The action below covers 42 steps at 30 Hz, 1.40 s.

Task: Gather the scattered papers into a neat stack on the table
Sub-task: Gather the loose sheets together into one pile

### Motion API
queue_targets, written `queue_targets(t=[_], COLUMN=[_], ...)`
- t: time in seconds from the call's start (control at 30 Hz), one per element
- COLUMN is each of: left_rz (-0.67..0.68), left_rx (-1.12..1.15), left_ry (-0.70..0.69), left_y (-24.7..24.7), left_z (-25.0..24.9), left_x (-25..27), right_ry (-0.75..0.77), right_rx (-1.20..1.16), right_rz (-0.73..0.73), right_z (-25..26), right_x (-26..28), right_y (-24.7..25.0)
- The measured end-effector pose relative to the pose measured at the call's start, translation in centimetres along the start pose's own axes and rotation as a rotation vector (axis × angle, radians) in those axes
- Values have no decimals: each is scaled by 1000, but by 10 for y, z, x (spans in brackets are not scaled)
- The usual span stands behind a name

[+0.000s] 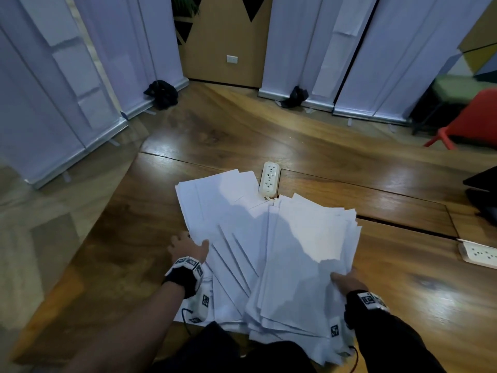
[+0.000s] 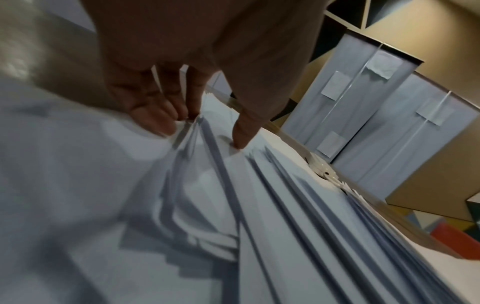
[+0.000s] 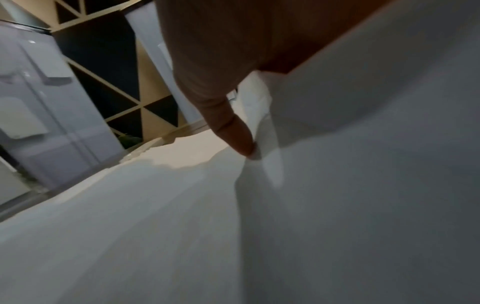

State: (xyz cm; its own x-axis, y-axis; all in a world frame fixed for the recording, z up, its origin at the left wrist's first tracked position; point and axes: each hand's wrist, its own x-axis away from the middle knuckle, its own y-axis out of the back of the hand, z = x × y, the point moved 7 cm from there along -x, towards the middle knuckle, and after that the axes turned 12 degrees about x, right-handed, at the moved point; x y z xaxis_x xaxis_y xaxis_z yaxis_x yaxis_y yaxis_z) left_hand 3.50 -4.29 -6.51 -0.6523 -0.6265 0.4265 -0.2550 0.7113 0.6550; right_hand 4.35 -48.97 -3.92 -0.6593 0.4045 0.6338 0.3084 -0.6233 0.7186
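A loose fan of white papers [image 1: 258,238] covers the middle of the wooden table [image 1: 113,251]. My left hand [image 1: 188,247] is at the fan's left edge; in the left wrist view its fingers [image 2: 155,119] curl under the sheets' edges and the thumb [image 2: 241,133] presses on top of the papers [image 2: 285,205]. My right hand [image 1: 347,281] holds a thick, uneven bundle [image 1: 304,251] at its right side, thumb on top. The right wrist view shows that thumb [image 3: 239,139] pressed on the paper [image 3: 337,164]; the other fingers are hidden beneath.
A white power strip [image 1: 269,179] lies just beyond the papers, partly under them. Another socket block [image 1: 478,254] sits at the right table edge. White roll-up banners [image 1: 67,90] stand beyond the table, and a red chair [image 1: 473,119] at the far right.
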Motion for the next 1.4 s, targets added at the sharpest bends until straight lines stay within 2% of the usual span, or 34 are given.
queue_targets(t=[0.07,0.17,0.2,0.23,0.3,0.33,0.5,0.63,0.77,0.87,1.0,1.23,1.4], left_rz=[-32,-138,-118,-43,152,195,215,218,142,85,104,158,382], left_rx=[63,118,110,62,-90,-139,-160,-191,-110,-22,180,240,444], left_ry=[-26,-32,-34,-24,2,-5,-83,-103,-164,-224,-281,-95,123], left_y=[2,13,12,7,-8,-12,-18,-28,-22,-18,-23,-26,-62], left_z=[0,4,6,10,16,17,3,-4,-18,-25,-34,-26,-24], left_x=[3,13,16,20,28,32,46,44,31,28,35,23,53], right_ry=[-6,37,26,18,23,24,38,181,295,263,257,276,306], right_rx=[18,91,89,45,-92,-161,-167,-15,12,-48,-125,-103,-144], right_rz=[64,-51,-77,-93,-40,1,90,131,206,201,208,209,261], right_z=[7,24,27,28,29,28,6,46,64,59,59,46,48], right_x=[5,5,4,-2,-11,-17,-70,-17,10,12,15,15,17], right_y=[-16,-6,0,5,11,13,-3,-16,-24,-29,-40,-40,-49])
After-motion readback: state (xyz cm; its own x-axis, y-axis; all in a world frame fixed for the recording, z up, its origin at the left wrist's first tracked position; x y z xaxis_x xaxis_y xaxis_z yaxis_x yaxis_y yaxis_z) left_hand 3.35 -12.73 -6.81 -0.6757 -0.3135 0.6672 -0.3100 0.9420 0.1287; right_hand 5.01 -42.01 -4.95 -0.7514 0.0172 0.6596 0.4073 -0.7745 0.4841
